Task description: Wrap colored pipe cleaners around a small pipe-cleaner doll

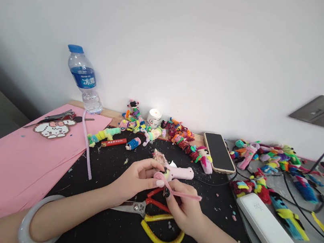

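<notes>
A pink fuzzy pipe cleaner (185, 195) runs between my two hands, curled into a loop at its left end. My left hand (141, 177) pinches the looped part; a bit of pale yellow shows behind the fingers. Closed on the straight part is my right hand (182, 210), with the free tail pointing right past its knuckles. Under my hands lie scissors (136, 207) with red and yellow handles, their blades partly covered by my left wrist. Just beyond my fingers rests a pale pink handheld tool (183, 173), its left part hidden by my left hand.
Several colourful pipe-cleaner figures (139, 126) line the wall side, with more (281, 159) heaped at right among cables. A phone (219, 152), a small white cup (154, 117), a water bottle (84, 79), pink sheets (20, 173) and a long white device (278, 240) surround the black mat (89, 216).
</notes>
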Motion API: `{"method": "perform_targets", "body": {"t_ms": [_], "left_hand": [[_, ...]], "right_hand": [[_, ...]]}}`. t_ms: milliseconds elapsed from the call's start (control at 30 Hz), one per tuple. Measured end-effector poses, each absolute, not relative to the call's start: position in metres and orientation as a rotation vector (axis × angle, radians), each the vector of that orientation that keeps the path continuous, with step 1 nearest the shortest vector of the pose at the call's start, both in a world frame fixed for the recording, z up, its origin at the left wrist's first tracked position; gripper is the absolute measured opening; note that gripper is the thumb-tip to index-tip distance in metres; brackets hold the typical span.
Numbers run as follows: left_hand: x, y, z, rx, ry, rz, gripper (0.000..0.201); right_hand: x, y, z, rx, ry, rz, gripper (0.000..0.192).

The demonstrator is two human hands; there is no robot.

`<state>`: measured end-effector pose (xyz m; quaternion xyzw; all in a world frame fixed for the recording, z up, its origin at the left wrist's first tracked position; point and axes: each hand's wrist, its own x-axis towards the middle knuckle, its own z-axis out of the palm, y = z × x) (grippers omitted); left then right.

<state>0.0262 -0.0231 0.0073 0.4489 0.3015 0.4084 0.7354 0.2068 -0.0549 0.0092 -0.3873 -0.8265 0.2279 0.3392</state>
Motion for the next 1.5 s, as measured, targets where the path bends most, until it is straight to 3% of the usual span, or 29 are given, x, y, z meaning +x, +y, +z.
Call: {"method": "perform_targets", "body": {"t_ms": [267, 533, 900, 1300, 1500], "left_hand": [[0.026, -0.022, 0.011, 0.925, 0.657, 0.913, 0.024], [0.023, -0.017, 0.010, 0.776, 0.670, 1.013, 0.021], [0.021, -0.013, 0.010, 0.793, 0.744, 1.182, 0.019], [0.016, -0.009, 0.013, 0.944, 0.851, 1.246, 0.024], [0.015, -0.008, 0.011, 1.029, 0.852, 1.257, 0.020]], "right_hand": [[0.211, -0.052, 0.006, -1.045, -2.106, 0.540, 0.010], [0.209, -0.043, 0.012, -1.310, -2.185, 0.145, 0.035], [0.213, -0.035, 0.010, -1.530, -2.245, 0.115, 0.047], [0.219, -0.025, 0.000, -1.542, -2.070, 0.282, 0.042], [0.221, -0.022, -0.001, -1.372, -1.914, 0.469, 0.020]]}}
